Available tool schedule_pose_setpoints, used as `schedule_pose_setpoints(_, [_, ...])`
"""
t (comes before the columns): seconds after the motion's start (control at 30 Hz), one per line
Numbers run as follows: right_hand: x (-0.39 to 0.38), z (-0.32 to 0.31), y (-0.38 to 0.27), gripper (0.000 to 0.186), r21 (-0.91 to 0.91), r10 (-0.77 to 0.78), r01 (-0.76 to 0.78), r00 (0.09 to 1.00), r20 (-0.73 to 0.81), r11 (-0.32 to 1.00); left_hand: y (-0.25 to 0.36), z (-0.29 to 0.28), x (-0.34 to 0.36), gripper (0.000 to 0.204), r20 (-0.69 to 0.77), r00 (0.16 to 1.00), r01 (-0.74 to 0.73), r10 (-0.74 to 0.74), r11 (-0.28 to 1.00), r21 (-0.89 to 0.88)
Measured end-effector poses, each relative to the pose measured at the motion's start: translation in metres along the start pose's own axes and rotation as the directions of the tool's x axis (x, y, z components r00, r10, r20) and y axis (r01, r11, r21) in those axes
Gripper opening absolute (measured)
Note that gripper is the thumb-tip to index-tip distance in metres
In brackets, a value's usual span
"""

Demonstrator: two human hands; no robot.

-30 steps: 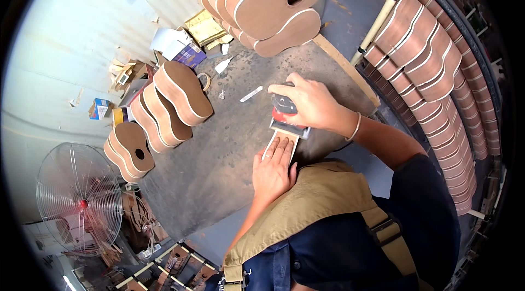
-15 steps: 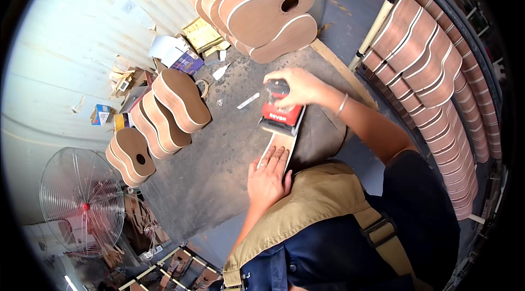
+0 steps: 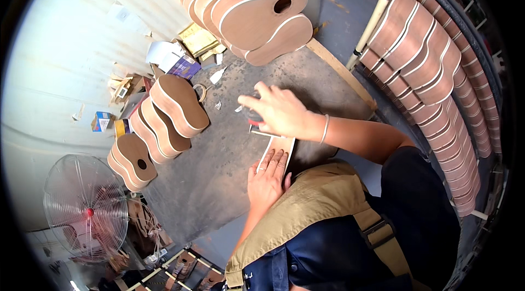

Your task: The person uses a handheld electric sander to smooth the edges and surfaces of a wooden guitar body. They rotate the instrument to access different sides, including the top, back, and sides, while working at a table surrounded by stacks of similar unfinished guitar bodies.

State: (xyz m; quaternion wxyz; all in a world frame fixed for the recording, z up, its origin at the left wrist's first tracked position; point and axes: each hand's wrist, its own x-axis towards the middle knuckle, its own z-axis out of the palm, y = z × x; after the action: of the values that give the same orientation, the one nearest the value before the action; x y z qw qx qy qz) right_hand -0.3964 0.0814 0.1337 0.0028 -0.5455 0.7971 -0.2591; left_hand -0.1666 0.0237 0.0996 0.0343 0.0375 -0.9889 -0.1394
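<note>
My left hand [image 3: 266, 179] lies flat, fingers stretched out, on a narrow pale wooden piece with white edges [image 3: 281, 143] at the table's near edge. Just beyond it, my right hand [image 3: 281, 112] is over a red and black power sander [image 3: 255, 123]. Its fingers are spread apart and slightly blurred. Most of the sander is hidden beneath that hand; a red bit and its front edge show near the far end of the wooden piece. Whether the palm touches the sander cannot be made out.
Guitar-shaped wooden bodies are stacked at the far side [image 3: 262, 12] and along the left [image 3: 178, 105]. More bodies hang on a rack [image 3: 421, 50] at right. A wire fan [image 3: 87, 212] stands lower left. Boxes [image 3: 180, 64] and a tape roll [image 3: 201, 93] lie by the wall.
My right hand has moved nearer and its fingers have spread from their hold on the sander. The sander has shifted left. My left hand stays on the wooden piece.
</note>
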Motion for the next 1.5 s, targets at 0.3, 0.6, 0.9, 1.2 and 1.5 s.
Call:
schedule_pose_setpoints(0.3, [0.0,0.006,-0.008,0.066,0.1,0.039,-0.033,0.998,-0.057,0.994,0.002,-0.001,-0.001,0.057,-0.002,1.0,0.03,-0.03,0.999,-0.034])
schedule_pose_setpoints(0.6, [0.012,0.0,0.014,0.068,0.053,0.038,-0.032,0.991,-0.124,0.998,0.004,-0.005,-0.002,0.056,-0.023,0.999,0.03,-0.031,0.998,-0.051])
schedule_pose_setpoints(0.9, [0.014,-0.006,0.058,0.059,0.157,0.169,-0.153,0.981,-0.092,0.976,0.001,-0.006,-0.001,0.05,-0.057,0.998,0.019,-0.022,0.999,-0.05])
schedule_pose_setpoints(1.2, [-0.024,-0.01,-0.001,0.065,0.125,0.112,-0.114,0.993,0.026,0.986,-0.006,0.008,-0.004,0.027,-0.29,0.957,-0.055,0.003,0.984,-0.171])
schedule_pose_setpoints(1.5, [-0.012,-0.028,0.044,0.056,0.174,0.156,-0.132,0.979,-0.132,0.976,-0.003,-0.001,-0.003,0.024,-0.284,0.959,-0.032,-0.008,0.99,-0.137])
